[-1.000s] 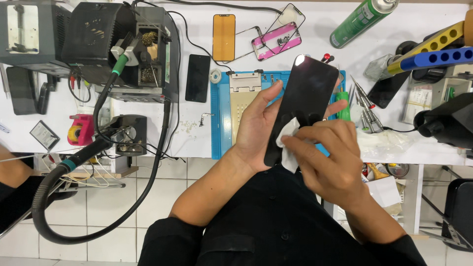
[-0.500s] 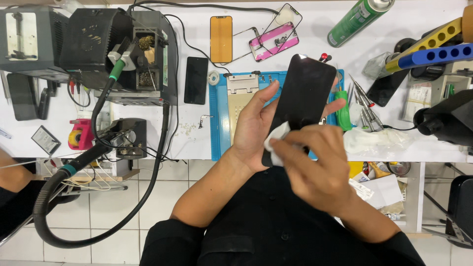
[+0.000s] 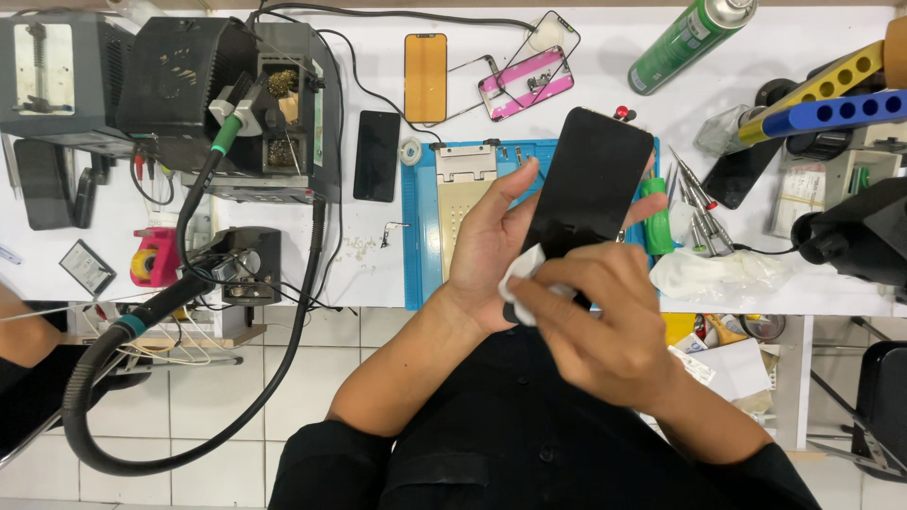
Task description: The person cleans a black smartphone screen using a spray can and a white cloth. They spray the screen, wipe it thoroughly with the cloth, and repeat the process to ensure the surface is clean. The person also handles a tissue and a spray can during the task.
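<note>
My left hand point(image 3: 487, 236) holds a black phone screen point(image 3: 593, 179) from behind, tilted up above the blue work mat point(image 3: 414, 236). My right hand point(image 3: 605, 326) presses a small white cloth point(image 3: 521, 274) against the lower end of the screen. The bottom edge of the screen is hidden behind my right hand and the cloth.
On the white bench stand a black soldering station point(image 3: 236, 104), a black fume hose point(image 3: 142, 378), an orange phone panel point(image 3: 425, 64), a pink phone frame point(image 3: 525, 83), a dark phone point(image 3: 376, 156), a green spray can point(image 3: 688, 38), tweezers point(image 3: 694, 203) and a crumpled white wipe point(image 3: 718, 274). Another person's arm point(image 3: 24, 331) shows at left.
My right hand with the white cloth has slid down and left along the screen toward its lower end. My left hand keeps the screen held up.
</note>
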